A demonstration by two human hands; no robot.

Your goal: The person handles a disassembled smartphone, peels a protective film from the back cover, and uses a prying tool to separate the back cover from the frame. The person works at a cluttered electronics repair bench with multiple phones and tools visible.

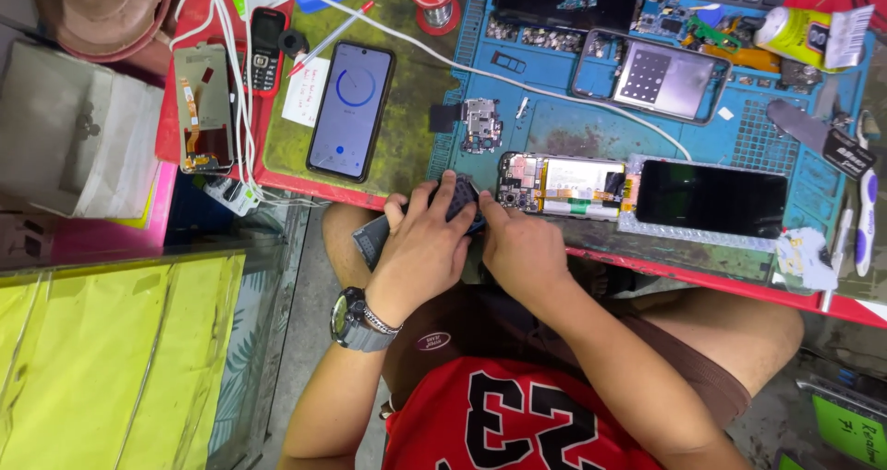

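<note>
Dark gadget [459, 200] clasped by both hands (left [420, 248], right [522, 248]), yellow labelled tube [802, 34] far right.

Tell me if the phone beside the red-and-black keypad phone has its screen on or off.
On. The black phone, lying flat on the green mat, shows a lit pale screen with a blue ring on it.

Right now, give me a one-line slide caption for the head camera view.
Left hand and right hand grip a dark phone part beside an opened phone with exposed battery on a blue repair mat.
</note>
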